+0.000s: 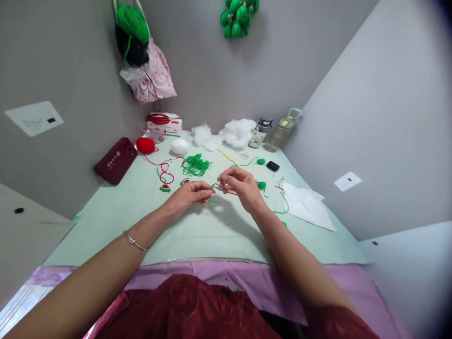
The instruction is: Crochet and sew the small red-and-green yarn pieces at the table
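Over the middle of the table, my left hand [198, 192] pinches a bit of green yarn [213, 201], whose loose tail hangs below the fingers. Close by on the right, my right hand [242, 186] is closed, thumb against fingertips, on something thin and needle-like that reaches toward the left fingers; it is too small to name surely. Behind the hands lies a loose tangle of green yarn [196, 165]. Small red, white and green crocheted pieces [165, 188] lie left of my left hand. A yellow-handled crochet hook [226, 155] rests farther back.
Along the back are a red yarn ball [145, 145], a white yarn ball [179, 147], white stuffing [238, 133], a pen cup [259, 135] and a water bottle [278, 135]. A maroon phone [116, 161] leans at left. White sheets [307, 205] lie at right.
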Motion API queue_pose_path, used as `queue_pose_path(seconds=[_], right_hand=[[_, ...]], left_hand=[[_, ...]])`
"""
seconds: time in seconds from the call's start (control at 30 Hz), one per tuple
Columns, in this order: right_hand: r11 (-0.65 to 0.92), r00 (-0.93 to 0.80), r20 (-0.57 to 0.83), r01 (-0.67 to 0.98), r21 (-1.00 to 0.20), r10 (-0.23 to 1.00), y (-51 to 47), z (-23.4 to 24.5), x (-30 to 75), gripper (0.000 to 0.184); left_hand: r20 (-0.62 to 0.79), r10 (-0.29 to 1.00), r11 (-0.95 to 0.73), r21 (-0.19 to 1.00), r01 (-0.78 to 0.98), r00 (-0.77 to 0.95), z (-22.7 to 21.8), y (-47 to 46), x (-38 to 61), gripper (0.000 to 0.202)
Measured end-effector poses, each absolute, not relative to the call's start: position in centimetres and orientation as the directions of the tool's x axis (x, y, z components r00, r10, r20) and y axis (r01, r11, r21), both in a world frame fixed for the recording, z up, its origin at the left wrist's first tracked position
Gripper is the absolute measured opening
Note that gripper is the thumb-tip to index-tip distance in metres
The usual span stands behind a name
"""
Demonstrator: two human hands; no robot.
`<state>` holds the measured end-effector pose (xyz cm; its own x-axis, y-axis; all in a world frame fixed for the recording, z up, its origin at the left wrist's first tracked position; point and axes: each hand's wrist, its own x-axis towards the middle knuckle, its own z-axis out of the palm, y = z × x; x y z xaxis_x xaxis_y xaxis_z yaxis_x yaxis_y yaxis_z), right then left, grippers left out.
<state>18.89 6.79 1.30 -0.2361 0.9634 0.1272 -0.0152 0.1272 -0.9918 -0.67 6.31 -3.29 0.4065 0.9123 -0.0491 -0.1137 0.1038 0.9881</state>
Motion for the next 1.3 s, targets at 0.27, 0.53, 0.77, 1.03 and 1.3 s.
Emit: queue_pose_path(seconds=[0.27, 0.53, 0.77, 1.03, 1.3], right_hand=[[0.005, -0.182, 0.056, -0.271, -0.963, 0.982, 7.6, 1.6, 20.2, 0.024], [-0.006, -0.191, 0.063, -0.340, -0.940, 0.979, 7.7, 1.7, 20.5, 0.024], [-0.031, -0.244, 0.063, -0.363, -0.931, 0.968, 7.4, 1.7, 20.5, 0.029], [0.271, 0.002, 0.281, -0.273, -0.923, 0.960, 8.3, 4.0, 25.0, 0.031], [0.302, 0.152, 0.539, 0.689, -0.659, 0.828, 9.8, 3.0, 30.8, 0.006]], left_hand=[[-0.076, 0.913, 0.127, 0.986, -0.104, 0.400, -3.4, 6.4, -0.6, 0.030], [-0.098, 0.890, 0.135, 0.990, -0.051, 0.444, -3.2, 6.0, -0.3, 0.028], [-0.101, 0.879, 0.122, 0.992, -0.016, 0.466, -3.5, 6.0, -0.2, 0.027], [-0.101, 0.878, 0.092, 0.995, 0.042, 0.469, -3.3, 5.7, -0.1, 0.028], [-0.116, 0.884, 0.080, 0.992, 0.098, 0.453, -2.8, 5.3, -0.1, 0.030]])
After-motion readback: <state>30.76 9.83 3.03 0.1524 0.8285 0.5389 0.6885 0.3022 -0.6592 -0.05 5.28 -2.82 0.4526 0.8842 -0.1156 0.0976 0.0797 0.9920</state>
